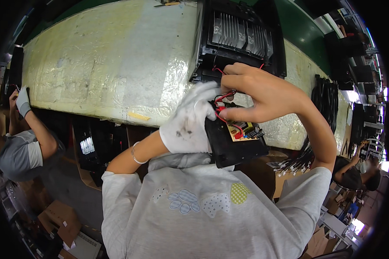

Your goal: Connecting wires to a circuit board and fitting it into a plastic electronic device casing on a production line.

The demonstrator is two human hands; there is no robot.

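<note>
My left hand [188,123], in a smudged white glove, is closed round the near-left edge of a black plastic panel [235,151]. The panel carries a small circuit board [247,127] with red plugs and is held just in front of my chest. Over the board, my bare right hand [261,93] bends its thumb and fingers together at a red wire [222,118]; my fingers hide part of the grip. Beyond my hands stands a black housing [272,64] with silvery metal fins [233,32]. Red wires run out of it towards the board.
A long bench covered in clear film [103,64] stretches to the left. Bundles of black cables [324,103] hang over its right side. A yellow strip [138,116] lies at the near edge. A co-worker [23,146] sits at left, another person [358,170] at far right. Cardboard boxes [60,222] stand below left.
</note>
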